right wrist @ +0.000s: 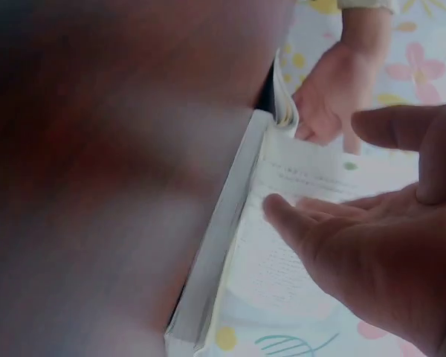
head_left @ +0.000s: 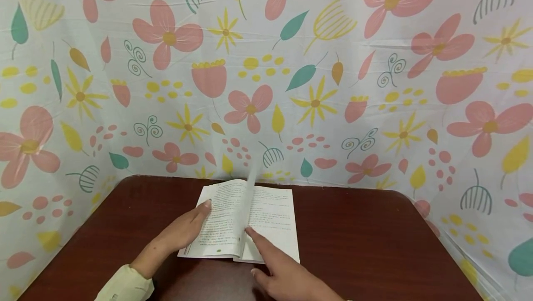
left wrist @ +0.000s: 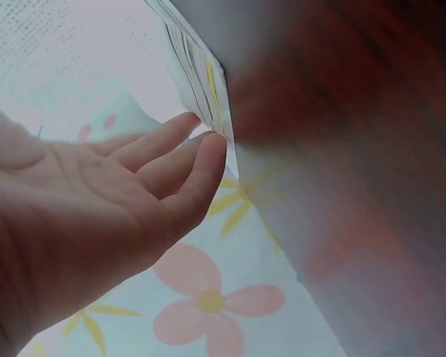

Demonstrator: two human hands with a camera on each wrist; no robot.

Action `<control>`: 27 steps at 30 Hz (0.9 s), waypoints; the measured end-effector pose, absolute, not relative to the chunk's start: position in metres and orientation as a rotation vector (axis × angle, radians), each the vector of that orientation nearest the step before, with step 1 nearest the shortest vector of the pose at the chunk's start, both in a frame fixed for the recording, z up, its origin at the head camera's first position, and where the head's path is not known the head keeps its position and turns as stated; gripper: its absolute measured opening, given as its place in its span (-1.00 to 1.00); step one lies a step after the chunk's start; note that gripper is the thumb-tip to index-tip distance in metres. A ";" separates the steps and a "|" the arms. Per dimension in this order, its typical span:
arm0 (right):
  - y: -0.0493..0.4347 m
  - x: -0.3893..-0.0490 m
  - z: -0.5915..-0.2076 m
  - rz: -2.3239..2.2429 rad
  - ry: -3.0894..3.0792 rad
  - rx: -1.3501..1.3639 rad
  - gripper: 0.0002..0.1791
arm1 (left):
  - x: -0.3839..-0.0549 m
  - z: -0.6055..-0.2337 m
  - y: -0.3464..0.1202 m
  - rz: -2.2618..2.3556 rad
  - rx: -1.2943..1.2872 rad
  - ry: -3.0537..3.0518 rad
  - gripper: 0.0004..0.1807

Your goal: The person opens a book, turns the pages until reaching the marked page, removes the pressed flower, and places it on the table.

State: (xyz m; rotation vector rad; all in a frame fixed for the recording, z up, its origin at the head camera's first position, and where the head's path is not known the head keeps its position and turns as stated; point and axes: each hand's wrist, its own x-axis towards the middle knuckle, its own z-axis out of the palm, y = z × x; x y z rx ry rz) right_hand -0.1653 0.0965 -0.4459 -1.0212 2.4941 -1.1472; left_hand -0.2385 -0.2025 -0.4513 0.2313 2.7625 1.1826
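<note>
An open book [head_left: 275,213] with printed pages lies on the table, and a single blurred page [head_left: 251,185] stands up near its spine. My left hand [head_left: 181,232] holds the book's left side, thumb on the printed page. In the left wrist view, the other fingertips [left wrist: 212,152] meet the edge of the page stack. My right hand [head_left: 283,271] is at the lower middle of the book, its fingers extended by the raised page. The right wrist view shows the right thumb [right wrist: 394,128] apart from the fingers; whether they touch the paper is unclear.
The dark reddish-brown table [head_left: 358,236] extends to both sides of the book. Behind it and along the sides hangs a white cloth [head_left: 266,106] printed with pink flowers, yellow shapes and green leaves. A pale sleeve [head_left: 127,285] covers the left forearm.
</note>
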 end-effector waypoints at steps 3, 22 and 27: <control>0.095 -0.161 -0.446 -1.092 2.436 -0.958 -0.20 | -0.241 -0.448 -0.206 1.338 0.171 2.694 -0.01; 0.097 -0.163 -0.446 -0.640 2.582 -1.260 -0.23 | -0.233 -0.453 -0.204 0.902 0.541 2.817 0.14; 0.105 -0.170 -0.444 -0.621 2.643 -1.193 -0.27 | -0.228 -0.456 -0.206 0.687 0.686 2.854 -0.15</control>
